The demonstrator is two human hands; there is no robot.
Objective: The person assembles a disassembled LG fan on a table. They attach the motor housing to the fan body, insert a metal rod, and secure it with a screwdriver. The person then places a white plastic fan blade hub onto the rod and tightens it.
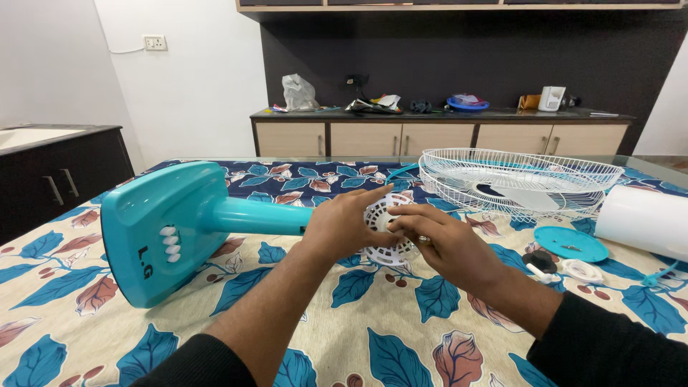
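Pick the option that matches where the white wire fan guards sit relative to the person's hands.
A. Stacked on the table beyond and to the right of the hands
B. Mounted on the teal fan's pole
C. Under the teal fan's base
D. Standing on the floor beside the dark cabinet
A: the white wire guards lie stacked on the leaf-print table, beyond and to the right of the left hand and right hand.

Near table edge: bare tablecloth below both forearms, open passage. Left blocked by teal fan base lying on side, its stem running to hands. Right cluttered: wire fan guards, teal round cap, small white ring, white cylinder
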